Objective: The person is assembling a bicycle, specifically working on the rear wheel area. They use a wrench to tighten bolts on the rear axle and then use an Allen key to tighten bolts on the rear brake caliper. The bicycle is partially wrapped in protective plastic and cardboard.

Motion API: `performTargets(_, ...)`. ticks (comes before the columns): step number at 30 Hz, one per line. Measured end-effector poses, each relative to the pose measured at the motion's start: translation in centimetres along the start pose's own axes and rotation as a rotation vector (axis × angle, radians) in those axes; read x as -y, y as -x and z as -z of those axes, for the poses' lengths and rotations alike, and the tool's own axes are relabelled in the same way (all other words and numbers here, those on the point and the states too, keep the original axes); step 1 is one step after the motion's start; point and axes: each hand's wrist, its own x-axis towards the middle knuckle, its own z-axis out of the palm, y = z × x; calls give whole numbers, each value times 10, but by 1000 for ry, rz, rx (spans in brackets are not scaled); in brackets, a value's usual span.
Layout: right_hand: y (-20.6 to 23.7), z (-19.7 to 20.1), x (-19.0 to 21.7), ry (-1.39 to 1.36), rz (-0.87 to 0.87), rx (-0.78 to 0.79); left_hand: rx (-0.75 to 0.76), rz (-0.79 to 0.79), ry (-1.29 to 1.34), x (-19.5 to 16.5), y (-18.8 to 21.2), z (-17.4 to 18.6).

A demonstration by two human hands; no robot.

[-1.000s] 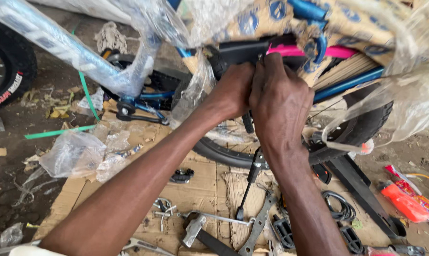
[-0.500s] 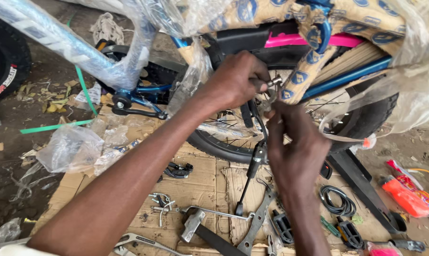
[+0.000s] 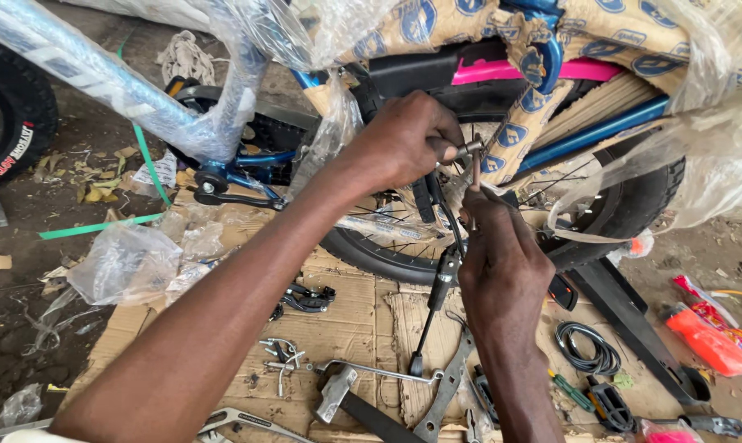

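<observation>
The left hand [image 3: 408,139] reaches in from the near left and is closed around a small metal fitting [image 3: 468,148] at the middle of the blue bicycle frame wrapped in clear plastic [image 3: 100,74]; its fingers are curled tight on it. Just below, the right hand [image 3: 502,262] comes up from the near edge, its fingers pinched together on a thin brown rod-like tool [image 3: 474,176] held upright, whose upper end touches the fitting. Behind both hands lie a pink and black part of the bicycle [image 3: 535,72] and patterned tan cardboard padding [image 3: 437,25]. The black spoked rear wheel [image 3: 617,217] stands just right of the hands. On the flattened brown cardboard sheet [image 3: 355,328] on the ground, near the person, lie a grey metal spanner [image 3: 445,394], a hammer with a black handle [image 3: 346,402], a coil of black cable [image 3: 584,349] and a small green screwdriver [image 3: 572,390]. To the left sits a crumpled clear plastic bag [image 3: 125,262].
</observation>
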Motion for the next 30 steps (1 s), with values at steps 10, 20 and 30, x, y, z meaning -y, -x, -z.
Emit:
performTargets(10, 3, -1, -13, 15, -18, 76, -42, -29, -106, -2, 7, -4)
performTargets(20, -20, 3, -9, -25, 77, 61, 32, 18, -168, 3, 4, -5)
performTargets(30, -81, -11, 4, 44, -88, 144, 28, 134, -84, -3, 8, -3)
